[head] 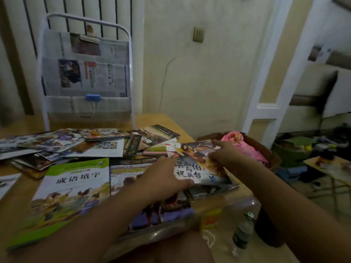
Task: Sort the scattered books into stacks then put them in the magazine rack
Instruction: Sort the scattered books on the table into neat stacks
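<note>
We're early in the sort. Both hands are on one picture book (199, 168) near the table's (167, 120) right edge: left hand (167, 177) grasps its left edge with thumb under and fingers on top, right hand (226, 154) grips its far right corner. It hovers just over another book (212, 188) at that edge, probably a stack being started, though we can't tell how many lie under it.

At the near edge two big books lie side by side: a green-bordered book (70, 190) and a photo-cover book (152, 202) partly under the left forearm. Those look placed.

Left to do: the loose pile of books (79, 145) across the table's far half, overlapping and unsorted. The magazine rack (87, 73) stands at the far left corner, its pockets holding newspapers, a blue clip (92, 97) on the lower one; none of the books are in it yet.

Writing: green-bordered cover reads 成语填字. The held book reads 梁山伯与祝英台, first character partly covered. Other titles too blurred.
</note>
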